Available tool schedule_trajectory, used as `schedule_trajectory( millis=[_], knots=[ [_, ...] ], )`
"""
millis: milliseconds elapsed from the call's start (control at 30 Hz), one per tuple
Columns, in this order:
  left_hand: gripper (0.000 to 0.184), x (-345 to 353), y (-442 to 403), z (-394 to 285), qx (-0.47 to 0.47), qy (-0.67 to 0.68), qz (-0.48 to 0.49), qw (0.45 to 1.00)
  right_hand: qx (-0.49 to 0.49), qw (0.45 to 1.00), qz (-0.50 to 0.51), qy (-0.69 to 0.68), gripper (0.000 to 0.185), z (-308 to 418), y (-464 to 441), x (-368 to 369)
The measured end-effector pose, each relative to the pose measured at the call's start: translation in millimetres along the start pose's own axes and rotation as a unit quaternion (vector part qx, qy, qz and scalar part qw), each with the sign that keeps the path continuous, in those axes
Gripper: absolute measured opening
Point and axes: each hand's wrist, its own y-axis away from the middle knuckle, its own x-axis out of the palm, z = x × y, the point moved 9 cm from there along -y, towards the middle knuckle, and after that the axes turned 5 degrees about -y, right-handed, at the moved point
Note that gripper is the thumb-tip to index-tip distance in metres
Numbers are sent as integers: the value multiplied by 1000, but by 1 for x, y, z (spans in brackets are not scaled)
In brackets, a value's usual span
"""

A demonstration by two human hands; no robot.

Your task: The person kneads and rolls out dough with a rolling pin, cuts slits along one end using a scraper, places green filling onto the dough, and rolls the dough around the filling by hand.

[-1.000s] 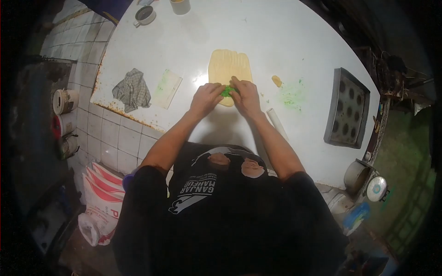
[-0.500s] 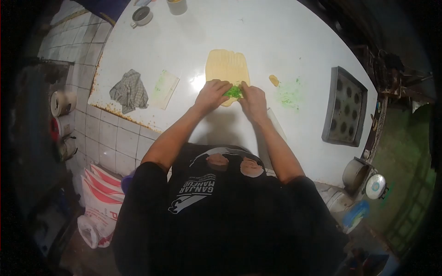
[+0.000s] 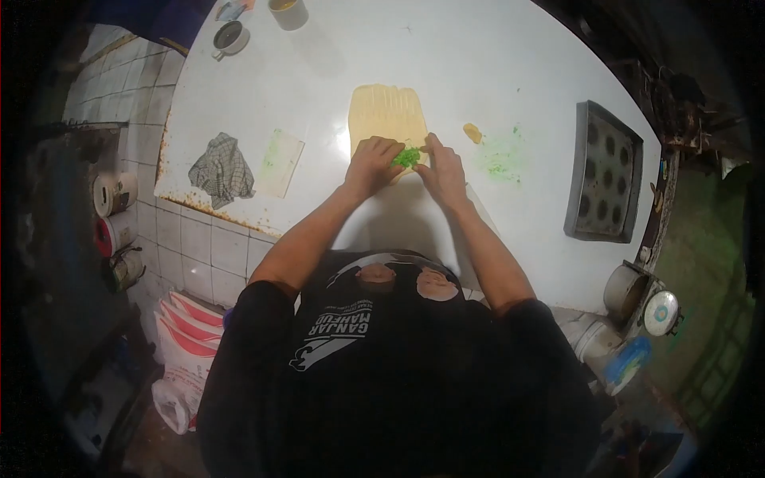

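Note:
A flat piece of pale yellow dough point(image 3: 388, 111) with slits along its far half lies on the white table. Chopped green filling point(image 3: 407, 157) sits on its near end, between my hands. My left hand point(image 3: 373, 163) grips the dough's near left edge, fingers bent together. On the right side of the filling, my right hand point(image 3: 443, 169) has its thumb and forefinger apart, touching the dough's right edge. The dough's near edge is partly hidden by the fingers.
Left on the table point(image 3: 335, 72) are a checked cloth point(image 3: 221, 171) and a pale board point(image 3: 282, 163). Two cups point(image 3: 231, 37) stand at the far left. A small dough piece point(image 3: 472, 133), green crumbs point(image 3: 502, 157) and a dark baking tray point(image 3: 603, 174) lie to the right.
My right hand's fingers have spread more at the dough's right edge. The filling between my hands looks more gathered. The camera view has shifted slightly.

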Motion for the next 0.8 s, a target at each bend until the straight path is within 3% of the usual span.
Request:
schedule_trajectory(
  millis=[167, 233, 333, 467, 533, 600, 633, 700, 733, 767, 800],
  knots=[
    [36, 23, -2, -1, -1, -24, 2, 1000, 39, 999, -15, -8, 80, -13, -7, 12],
    [35, 24, -5, 0, 0, -35, 1, 999, 12, 997, -29, -69, 70, -10, -12, 13],
    [29, 25, -5, 1, -16, -38, 11, 999, -2, 998, -30, -49, 63, -4, -12, 17],
    [41, 6, -8, -13, -34, -26, 13, 999, -30, 997, -66, -23, 58, 9, 0, 5],
    [46, 3, -5, -9, -39, -8, 3, 999, -23, 994, -83, 68, 55, 5, 11, 9],
    [56, 12, 4, -15, 28, -50, 52, 997, -35, 996, -71, 47, 52, 3, 19, 7],
    [56, 9, 3, -17, 32, -49, 52, 997, -55, 996, -59, 23, 49, 7, 17, 4],
    [57, -9, 0, -17, -7, -23, 27, 999, -68, 989, -133, 5, 44, -32, 7, -35],
    [57, -16, -1, -21, -5, -21, 29, 999, 172, 967, -155, -107, 40, -76, 6, -58],
    [58, -31, -2, -20, -22, -31, -9, 999, 259, 953, -140, -74, 40, -84, -2, -98],
    [59, -44, -1, -16, -38, -42, -48, 997, 198, 963, -183, -24, 40, -114, -6, -122]
  ],
)
